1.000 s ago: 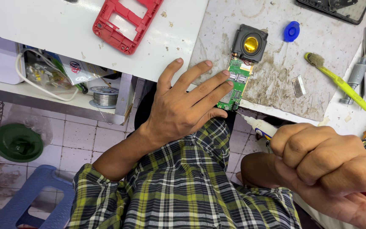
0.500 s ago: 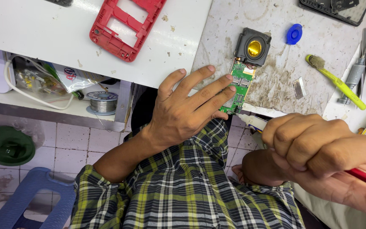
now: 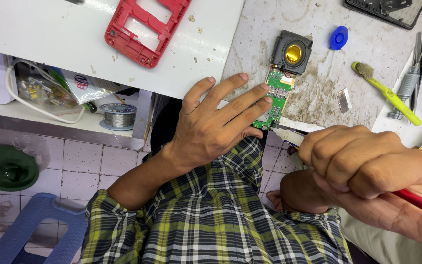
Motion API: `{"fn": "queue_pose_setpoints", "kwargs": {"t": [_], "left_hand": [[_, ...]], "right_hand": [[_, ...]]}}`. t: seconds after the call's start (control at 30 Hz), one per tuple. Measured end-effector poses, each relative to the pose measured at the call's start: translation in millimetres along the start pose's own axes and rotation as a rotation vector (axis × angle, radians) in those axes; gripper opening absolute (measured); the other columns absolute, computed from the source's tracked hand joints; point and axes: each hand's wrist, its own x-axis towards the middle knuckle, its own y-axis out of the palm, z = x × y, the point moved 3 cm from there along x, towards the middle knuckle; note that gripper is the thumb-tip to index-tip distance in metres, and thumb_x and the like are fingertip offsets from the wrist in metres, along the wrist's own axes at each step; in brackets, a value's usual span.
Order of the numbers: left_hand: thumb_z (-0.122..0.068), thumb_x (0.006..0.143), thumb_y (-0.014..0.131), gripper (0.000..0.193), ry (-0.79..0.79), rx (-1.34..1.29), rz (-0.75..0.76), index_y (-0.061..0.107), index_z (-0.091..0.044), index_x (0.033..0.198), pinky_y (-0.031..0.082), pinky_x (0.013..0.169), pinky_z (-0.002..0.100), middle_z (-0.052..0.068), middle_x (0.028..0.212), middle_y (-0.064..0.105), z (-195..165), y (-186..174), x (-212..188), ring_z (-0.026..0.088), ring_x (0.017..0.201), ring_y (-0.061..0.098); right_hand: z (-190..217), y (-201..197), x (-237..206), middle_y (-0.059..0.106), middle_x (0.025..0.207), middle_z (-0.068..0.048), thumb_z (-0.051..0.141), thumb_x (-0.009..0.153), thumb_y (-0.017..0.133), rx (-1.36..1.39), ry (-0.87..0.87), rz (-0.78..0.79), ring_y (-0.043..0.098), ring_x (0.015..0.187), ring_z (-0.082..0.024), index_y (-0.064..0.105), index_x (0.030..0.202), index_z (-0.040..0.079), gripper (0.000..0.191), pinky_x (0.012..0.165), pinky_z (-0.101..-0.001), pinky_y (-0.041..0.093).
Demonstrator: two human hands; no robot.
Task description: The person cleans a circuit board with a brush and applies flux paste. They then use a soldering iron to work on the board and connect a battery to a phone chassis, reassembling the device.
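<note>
Worn grey bench top in use; red phone frame already stripped and set well aside. Green circuit board at bench edge, bare, black speaker module touching its far end. Left hand spread flat, fingertips pinning board. Right hand fisted round red-handled tool, pale tip at board's near end. Rework judged underway; reassembly outstanding.
</note>
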Motion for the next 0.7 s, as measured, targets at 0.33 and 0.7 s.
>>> {"fn": "queue_pose_setpoints", "kwargs": {"t": [0.33, 0.7], "left_hand": [[-0.049, 0.105, 0.069, 0.045, 0.003, 0.02, 0.013, 0.072, -0.021, 0.139, 0.024, 0.122, 0.046, -0.006, 0.149, 0.063, 0.8, -0.9, 0.0, 0.02, 0.142, 0.05], [-0.051, 0.105, 0.065, 0.046, 0.001, 0.016, 0.01, 0.072, -0.021, 0.139, 0.023, 0.123, 0.046, -0.006, 0.148, 0.063, 0.0, 1.1, -0.9, 0.019, 0.142, 0.049]], "right_hand": [[-2.4, 10.6, 2.2, 0.035, 0.04, -0.003, 0.087, 0.082, 0.045, 0.045, -0.06, -0.074, 0.03, 0.035, -0.019, 0.026, 0.052, 0.017, 0.079, 0.039, -0.0368, 0.032], [5.2, 26.3, 15.3, 0.035, 0.041, -0.005, 0.082, 0.089, 0.044, -0.02, -0.024, -0.02, 0.03, 0.035, -0.019, 0.027, 0.052, 0.014, 0.079, 0.039, -0.0375, 0.034]]}}
